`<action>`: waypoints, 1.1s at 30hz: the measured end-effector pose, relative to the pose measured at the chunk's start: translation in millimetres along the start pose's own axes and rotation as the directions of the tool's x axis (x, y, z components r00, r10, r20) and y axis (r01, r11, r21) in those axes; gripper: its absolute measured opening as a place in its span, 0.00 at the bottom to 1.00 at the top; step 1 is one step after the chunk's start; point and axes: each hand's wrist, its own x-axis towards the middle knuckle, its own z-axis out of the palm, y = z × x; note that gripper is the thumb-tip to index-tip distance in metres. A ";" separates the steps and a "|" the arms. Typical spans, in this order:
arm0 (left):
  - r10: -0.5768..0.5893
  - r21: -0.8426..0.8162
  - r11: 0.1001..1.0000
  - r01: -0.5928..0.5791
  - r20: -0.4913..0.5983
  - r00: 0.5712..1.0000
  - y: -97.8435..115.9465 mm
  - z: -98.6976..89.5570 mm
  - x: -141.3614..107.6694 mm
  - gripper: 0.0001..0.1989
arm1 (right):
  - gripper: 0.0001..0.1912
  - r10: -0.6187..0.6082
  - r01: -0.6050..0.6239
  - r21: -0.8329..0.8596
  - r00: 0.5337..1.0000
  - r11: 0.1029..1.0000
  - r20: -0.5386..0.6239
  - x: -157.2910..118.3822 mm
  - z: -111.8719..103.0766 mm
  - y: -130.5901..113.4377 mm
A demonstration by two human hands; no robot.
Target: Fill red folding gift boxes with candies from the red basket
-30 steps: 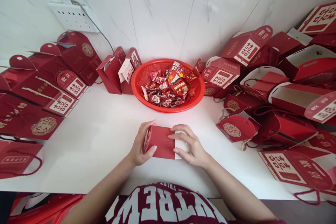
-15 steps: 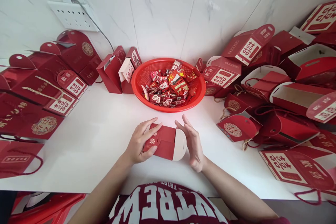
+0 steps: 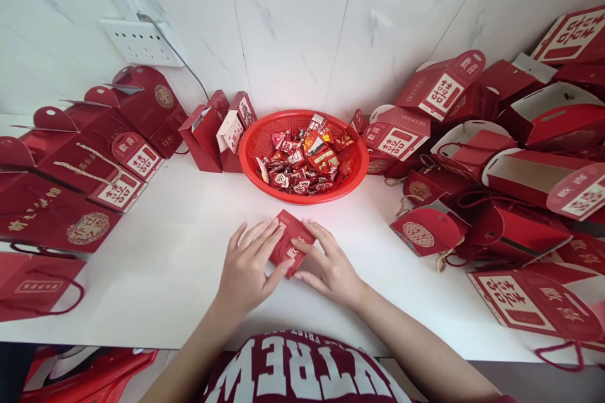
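Observation:
A small red paper candy box (image 3: 293, 227) with pale lettering lies turned at an angle on the white table in front of me. Its flaps are folded over the top, and no pale inner side shows. My left hand (image 3: 249, 267) holds it from the left, fingers bent over the top and thumb at the near edge. From the right, my right hand (image 3: 333, 264) grips it, with fingertips on the lettered flap and thumb low at the near corner. Beyond my hands stands a red plastic basket (image 3: 302, 196) holding many wrapped candies (image 3: 300, 160).
Red gift boxes (image 3: 80, 201) with rope handles line the left side. Two narrow red boxes (image 3: 203, 138) stand beside the basket. A heap of open and folded red boxes (image 3: 515, 227) fills the right. A power strip (image 3: 142, 43) hangs on the tiled wall.
The box has been turned, and its pale-lined flap is now folded down over the top. My right hand has come in from beside the box onto it; my left hand still holds it.

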 end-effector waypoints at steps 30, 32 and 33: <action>-0.518 0.498 0.762 0.414 0.086 0.851 -97.3 -107.0 -107.5 0.33 | 0.19 -0.054 0.053 0.107 0.999 0.993 0.004 -21.5 7.0 -1.8; -0.487 0.475 0.789 0.388 0.101 0.867 -105.8 -108.6 -109.4 0.32 | 0.21 -0.030 0.030 0.114 1.000 0.993 0.001 -23.6 7.7 0.4; -0.477 0.469 0.797 0.379 0.104 0.873 -108.2 -108.9 -110.1 0.31 | 0.22 -0.018 0.018 0.114 1.000 0.993 -0.002 -24.5 7.9 1.8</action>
